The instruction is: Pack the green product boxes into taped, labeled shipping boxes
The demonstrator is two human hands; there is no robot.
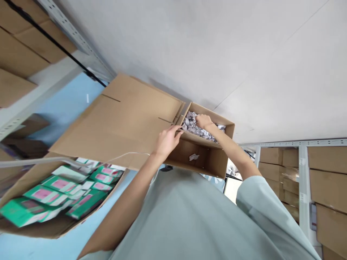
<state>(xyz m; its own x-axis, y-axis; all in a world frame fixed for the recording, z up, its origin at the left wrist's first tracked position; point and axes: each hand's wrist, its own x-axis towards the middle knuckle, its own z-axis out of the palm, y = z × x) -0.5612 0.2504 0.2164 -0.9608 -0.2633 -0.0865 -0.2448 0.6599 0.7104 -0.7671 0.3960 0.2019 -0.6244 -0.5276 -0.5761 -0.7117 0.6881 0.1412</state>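
A cardboard box [230,130] with crumpled grey paper [202,131] inside stands ahead of me. Reaching into it, my right hand [204,121] has its fingers curled down into the paper, and the fingertips are hidden. At the near left corner of the box, my left hand [167,140] pinches the cardboard edge between thumb and fingers. Just below, on my side, is a second cardboard box [215,160], open, with one small crumpled paper scrap [193,157] in it. Flat cardboard sheets [121,115] lean to the left of both boxes.
At lower left, a large carton [62,231] holds several green, white and pink packages [56,184]. A pale wall [217,47] rises beyond the boxes. Metal shelving [304,180] with stacked cartons [328,159] stands at right; more cartons [24,47] are at upper left.
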